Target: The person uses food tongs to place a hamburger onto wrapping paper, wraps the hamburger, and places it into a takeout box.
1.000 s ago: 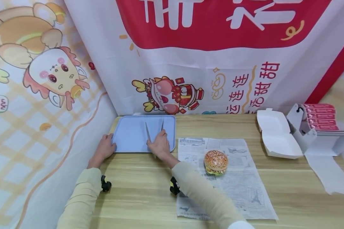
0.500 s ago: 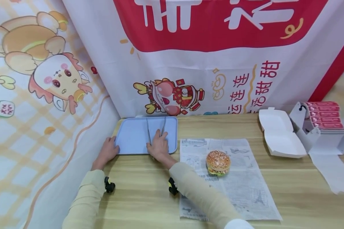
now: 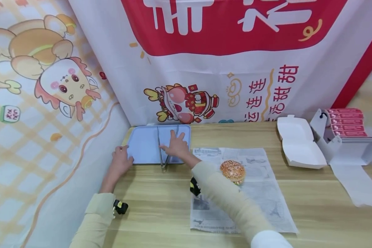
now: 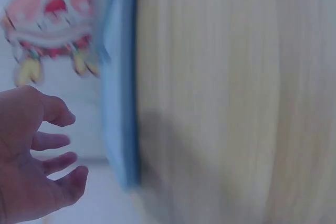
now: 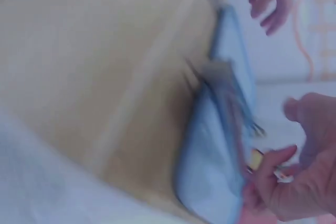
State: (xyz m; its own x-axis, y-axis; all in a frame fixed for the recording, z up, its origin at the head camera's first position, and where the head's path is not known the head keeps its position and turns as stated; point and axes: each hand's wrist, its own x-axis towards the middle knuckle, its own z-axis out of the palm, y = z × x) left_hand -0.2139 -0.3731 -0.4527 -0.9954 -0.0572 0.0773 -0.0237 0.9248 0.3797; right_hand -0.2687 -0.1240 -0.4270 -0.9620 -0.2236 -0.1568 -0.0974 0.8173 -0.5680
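A blue tray [image 3: 144, 146] lies at the far left of the worktop [image 3: 155, 199], and metal tongs [image 3: 159, 141] rest on it, with their bent end poking out over the near edge. A white box [image 3: 303, 151] sits at the far right with its lid folded back, so we can see inside. Next to it, a metal holder [image 3: 350, 150] has a red and white roll [image 3: 347, 122] in it. A seeded burger [image 3: 233, 171] sits on printed paper [image 3: 263, 193], to the right of the tray and nearer. The right hand [image 3: 177, 147] is over the tongs with its fingers spread, holding nothing. The left hand [image 3: 121, 160] is just beside the tray's left edge, its fingers loose and a bit bent, holding nothing. Half a second ago, the right hand had the tongs in its fingers and covered their bent end; now it has let go. The left hand was at the tray's edge then, and now the left wrist view shows a gap. The tray, burger and box have stayed put.
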